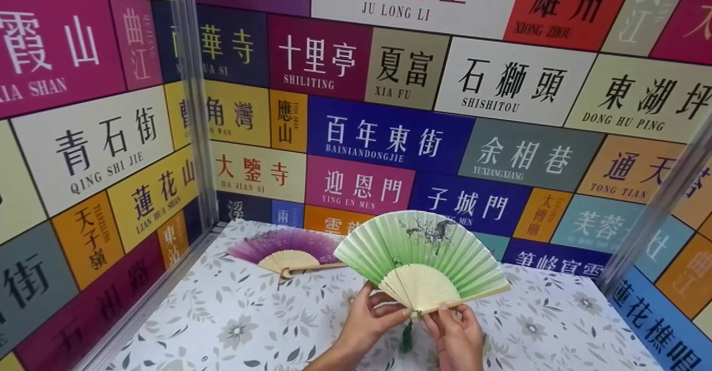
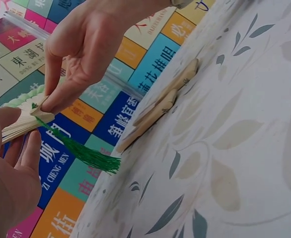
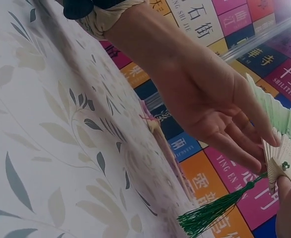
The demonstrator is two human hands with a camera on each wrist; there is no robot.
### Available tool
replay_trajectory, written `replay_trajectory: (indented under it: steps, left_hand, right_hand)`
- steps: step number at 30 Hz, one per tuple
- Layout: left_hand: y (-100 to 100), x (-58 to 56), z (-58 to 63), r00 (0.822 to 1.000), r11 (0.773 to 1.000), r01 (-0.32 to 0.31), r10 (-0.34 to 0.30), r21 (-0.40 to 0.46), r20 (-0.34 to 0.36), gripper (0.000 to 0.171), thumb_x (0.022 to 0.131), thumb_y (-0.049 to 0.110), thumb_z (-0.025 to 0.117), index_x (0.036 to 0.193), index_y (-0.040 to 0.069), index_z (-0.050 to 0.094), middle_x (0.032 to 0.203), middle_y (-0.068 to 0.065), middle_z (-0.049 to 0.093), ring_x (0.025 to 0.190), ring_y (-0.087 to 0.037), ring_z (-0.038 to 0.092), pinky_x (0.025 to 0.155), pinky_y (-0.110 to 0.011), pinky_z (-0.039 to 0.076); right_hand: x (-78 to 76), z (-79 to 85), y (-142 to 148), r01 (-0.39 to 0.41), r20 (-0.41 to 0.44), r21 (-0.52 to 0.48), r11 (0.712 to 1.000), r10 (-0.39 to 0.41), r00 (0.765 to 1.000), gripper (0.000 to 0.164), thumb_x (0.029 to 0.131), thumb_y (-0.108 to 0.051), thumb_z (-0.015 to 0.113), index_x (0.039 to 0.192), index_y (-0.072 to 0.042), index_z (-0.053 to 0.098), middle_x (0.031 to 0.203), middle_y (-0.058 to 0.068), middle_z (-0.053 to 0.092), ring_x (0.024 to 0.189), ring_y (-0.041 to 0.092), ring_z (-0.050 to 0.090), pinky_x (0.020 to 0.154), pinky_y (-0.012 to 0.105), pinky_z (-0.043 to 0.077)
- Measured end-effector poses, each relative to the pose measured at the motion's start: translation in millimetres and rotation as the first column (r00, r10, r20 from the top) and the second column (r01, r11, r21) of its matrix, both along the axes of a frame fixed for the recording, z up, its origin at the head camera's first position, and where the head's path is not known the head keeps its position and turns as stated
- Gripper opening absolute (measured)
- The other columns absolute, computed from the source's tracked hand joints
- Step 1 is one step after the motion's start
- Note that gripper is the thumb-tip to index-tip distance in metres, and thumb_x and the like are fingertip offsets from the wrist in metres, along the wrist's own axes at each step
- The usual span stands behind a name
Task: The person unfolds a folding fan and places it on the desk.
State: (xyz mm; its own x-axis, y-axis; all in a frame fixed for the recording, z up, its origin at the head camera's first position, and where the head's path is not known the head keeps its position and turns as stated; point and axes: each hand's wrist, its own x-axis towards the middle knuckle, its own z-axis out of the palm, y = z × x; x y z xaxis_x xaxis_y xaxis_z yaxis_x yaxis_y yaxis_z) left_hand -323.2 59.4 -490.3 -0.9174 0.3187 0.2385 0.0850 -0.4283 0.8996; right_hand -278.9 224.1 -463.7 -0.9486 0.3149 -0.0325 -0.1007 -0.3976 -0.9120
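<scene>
A green and white folding fan (image 1: 428,237), spread wide with a dark branch pattern, is held up above the table in both hands. My left hand (image 1: 367,321) grips its pale ribs near the pivot from the left, fingers behind and thumb in front. At the lower right, my right hand (image 1: 457,335) pinches the fan's end rib beside the pivot. A green tassel (image 2: 83,151) hangs from the pivot, between the hands. Behind the left hand, a purple folding fan (image 1: 256,244) lies spread on the table. The right wrist view shows the left hand (image 3: 205,99) with its fingers bent at the ribs.
Leaf- and flower-patterned white cloth covers the table (image 1: 233,304). Two slim pale wooden pieces (image 2: 160,106) lie on it in the left wrist view. Walls of coloured panels with lettering (image 1: 389,132) enclose the back and sides, with metal posts (image 1: 197,98) at the corners.
</scene>
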Motion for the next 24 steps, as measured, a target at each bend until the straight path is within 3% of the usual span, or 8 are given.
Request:
replay_trajectory:
  steps: [5, 15, 24]
  left_hand:
    - [3.9, 4.4, -3.9, 1.0, 1.0, -0.005, 0.005, -0.014, 0.003, 0.073, 0.083, 0.008, 0.082, 0.144, 0.01, 0.044, 0.122, -0.017, 0.066, 0.105, -0.032, 0.072, 0.086, -0.038, 0.063]
    - [5.4, 4.2, -4.8, 0.998, 0.998, -0.06, 0.06, -0.011, 0.019, 0.073, 0.081, 0.01, 0.084, 0.143, 0.009, 0.046, 0.118, -0.016, 0.069, 0.1, -0.03, 0.074, 0.084, -0.036, 0.064]
    - [4.7, 2.5, -4.6, 0.996, 0.996, -0.089, 0.089, 0.027, 0.006, 0.069, 0.081, 0.008, 0.084, 0.14, 0.006, 0.049, 0.115, -0.019, 0.07, 0.098, -0.031, 0.074, 0.084, -0.04, 0.064]
  right_hand:
    - [0.9, -1.9, -1.2, -0.026, 0.005, -0.016, 1.0, 0.026, 1.0, 0.027, 0.108, -0.011, 0.043, 0.128, 0.003, 0.033, 0.152, 0.032, 0.031, 0.112, 0.014, 0.066, 0.102, 0.031, 0.054]
    - [-0.2, -3.8, -2.8, -0.034, -0.001, -0.087, 0.996, 0.034, 0.999, 0.031, 0.107, -0.011, 0.045, 0.133, 0.001, 0.033, 0.154, 0.03, 0.031, 0.105, 0.009, 0.067, 0.103, 0.031, 0.053]
    - [1.6, -2.9, -3.8, -0.074, -0.032, -0.127, 0.989, 0.071, 0.997, 0.05, 0.108, -0.009, 0.042, 0.149, 0.003, 0.019, 0.154, 0.028, 0.031, 0.115, 0.014, 0.065, 0.108, 0.033, 0.05]
